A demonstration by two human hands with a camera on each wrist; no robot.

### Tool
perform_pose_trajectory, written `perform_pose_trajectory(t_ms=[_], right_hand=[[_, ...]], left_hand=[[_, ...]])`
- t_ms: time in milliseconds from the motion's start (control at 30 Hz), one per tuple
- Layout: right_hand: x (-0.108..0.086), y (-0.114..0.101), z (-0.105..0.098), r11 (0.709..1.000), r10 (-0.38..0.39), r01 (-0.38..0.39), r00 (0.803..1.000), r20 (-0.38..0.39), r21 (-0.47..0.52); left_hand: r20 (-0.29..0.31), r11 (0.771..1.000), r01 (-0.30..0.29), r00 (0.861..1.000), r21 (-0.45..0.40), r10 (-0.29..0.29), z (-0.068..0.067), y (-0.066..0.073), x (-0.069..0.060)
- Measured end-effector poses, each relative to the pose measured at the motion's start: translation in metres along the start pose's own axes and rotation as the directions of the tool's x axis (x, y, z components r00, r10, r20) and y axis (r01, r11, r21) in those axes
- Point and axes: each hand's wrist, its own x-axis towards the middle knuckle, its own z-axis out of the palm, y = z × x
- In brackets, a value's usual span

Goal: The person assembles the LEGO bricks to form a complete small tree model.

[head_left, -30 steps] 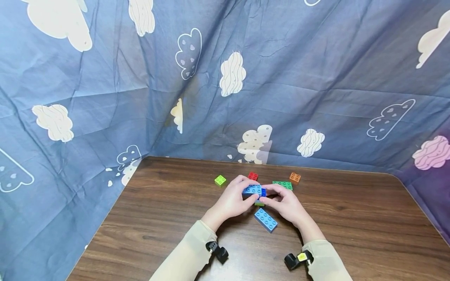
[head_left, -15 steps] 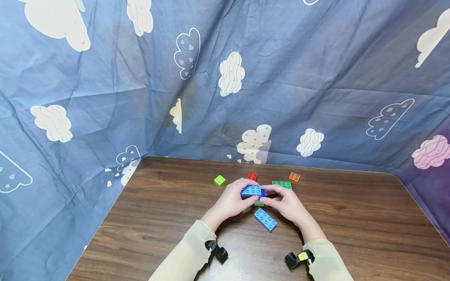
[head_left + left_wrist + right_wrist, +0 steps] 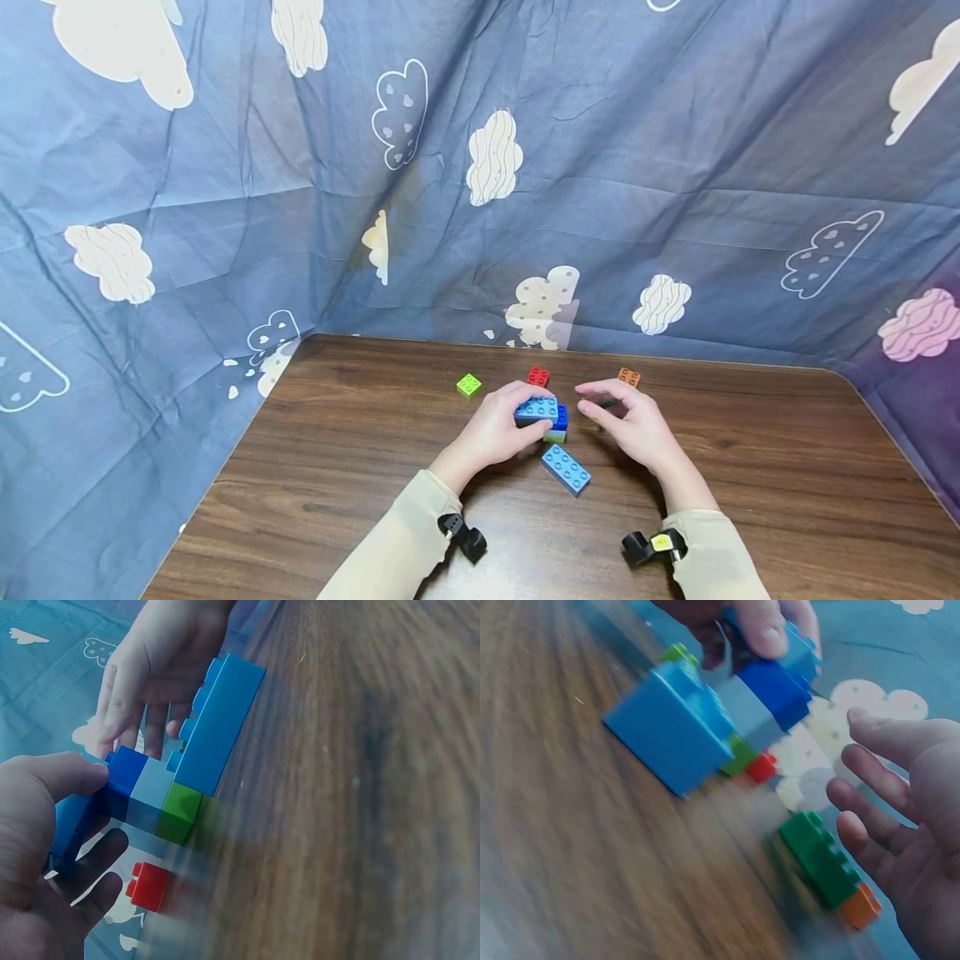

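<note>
A small stack of toy building bricks stands on the table: a lime green brick (image 3: 178,814) at the bottom, a light blue brick (image 3: 152,793) above it, then a dark blue brick (image 3: 126,780). Topmost is a long blue brick (image 3: 537,407), jutting out to the left. My left hand (image 3: 491,427) grips this top brick between thumb and fingers. To the right of the stack, apart from it, my right hand (image 3: 636,423) holds nothing; its fingers are loosely bent. It hovers over a long green brick (image 3: 820,859), mostly hidden in the head view.
A loose blue brick (image 3: 567,470) lies just in front of the stack. Behind are a red brick (image 3: 538,377) and, to the right, an orange brick (image 3: 629,377). Another lime brick (image 3: 468,385) lies at the back left. A cloud-patterned cloth (image 3: 450,250) hangs behind the table.
My right hand has let go of the stack's dark blue brick and moved right, its fingers spreading apart. The left hand keeps its grip and has hardly moved.
</note>
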Motion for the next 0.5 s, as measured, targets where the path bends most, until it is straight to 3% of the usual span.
perform_pose_trajectory(t_ms=[267, 500], right_hand=[[-0.003, 0.010, -0.018, 0.994, -0.031, 0.018, 0.991, -0.127, -0.103], [-0.006, 0.018, -0.020, 0.991, -0.068, 0.051, 0.988, -0.139, -0.124]], left_hand=[[-0.002, 1.000, 0.014, 1.000, -0.002, -0.014, 0.000, 0.003, -0.001], [-0.009, 1.000, 0.013, 1.000, 0.001, -0.013, 0.001, 0.005, -0.001]])
